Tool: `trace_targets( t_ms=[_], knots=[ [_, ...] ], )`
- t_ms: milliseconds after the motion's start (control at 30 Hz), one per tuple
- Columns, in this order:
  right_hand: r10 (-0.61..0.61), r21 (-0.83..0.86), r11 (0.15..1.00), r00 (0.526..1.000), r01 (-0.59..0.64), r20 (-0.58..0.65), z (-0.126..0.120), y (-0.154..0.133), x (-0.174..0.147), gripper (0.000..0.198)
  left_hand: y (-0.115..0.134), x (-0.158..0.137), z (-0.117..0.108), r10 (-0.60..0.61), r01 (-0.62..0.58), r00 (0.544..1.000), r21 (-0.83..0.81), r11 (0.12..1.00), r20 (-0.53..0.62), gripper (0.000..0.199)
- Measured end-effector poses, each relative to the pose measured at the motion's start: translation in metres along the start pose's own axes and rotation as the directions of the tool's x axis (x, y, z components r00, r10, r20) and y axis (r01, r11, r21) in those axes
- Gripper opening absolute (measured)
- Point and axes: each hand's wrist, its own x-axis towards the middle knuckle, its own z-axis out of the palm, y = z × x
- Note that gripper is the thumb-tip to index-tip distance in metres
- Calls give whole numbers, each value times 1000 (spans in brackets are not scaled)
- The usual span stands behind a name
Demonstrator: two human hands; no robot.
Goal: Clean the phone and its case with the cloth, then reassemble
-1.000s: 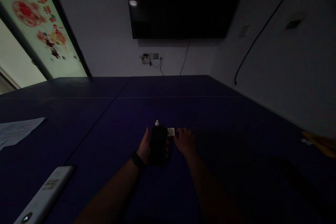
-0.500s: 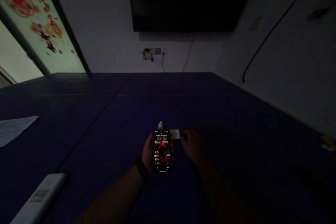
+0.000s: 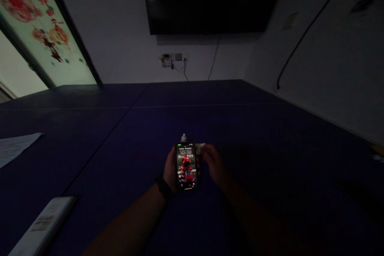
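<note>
My left hand [image 3: 170,170] is wrapped round a smartphone [image 3: 186,167], a dark band on its wrist. The phone's screen is lit, showing 16:19 over a red figure. Just beyond the phone's top edge pokes a small white nozzle-like tip [image 3: 184,137]; the rest of it is hidden. A small flat white piece, perhaps paper or a wipe packet [image 3: 199,148], sticks out to the right from behind the phone. The fingers of my right hand [image 3: 213,162] close on its right end. Dim light blurs the detail of the fingers.
The dark blue table [image 3: 144,128] reaches to the wall. A long white box [image 3: 45,224] lies at front left, a printed sheet [image 3: 19,148] behind it. A large black screen [image 3: 207,0] hangs above wall sockets [image 3: 174,58]. A dark cable [image 3: 312,28] runs down the right wall.
My right hand has shifted slightly left, its fingers now over the white piece's right end. The phone has risen a little in view, while the camera has turned slightly.
</note>
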Motion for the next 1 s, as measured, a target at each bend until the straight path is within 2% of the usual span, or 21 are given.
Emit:
trace_targets(
  t_ms=[200,367,800,1000],
  knots=[
    [1,245,969,986,-43,167,5,0,-2,37,1,0,1,2,-2,1000,-8,1000,-30,80],
    [-11,341,935,955,-94,296,7,-4,-5,44,0,1,-3,9,-9,1000,-3,1000,-12,76],
    [30,346,923,928,-168,370,6,-2,-5,42,-2,1,-4,24,-24,1000,19,1000,-17,76],
    [39,347,923,935,-169,352,6,-2,-3,46,-3,4,-6,40,-39,999,32,999,-25,75]
  ],
)
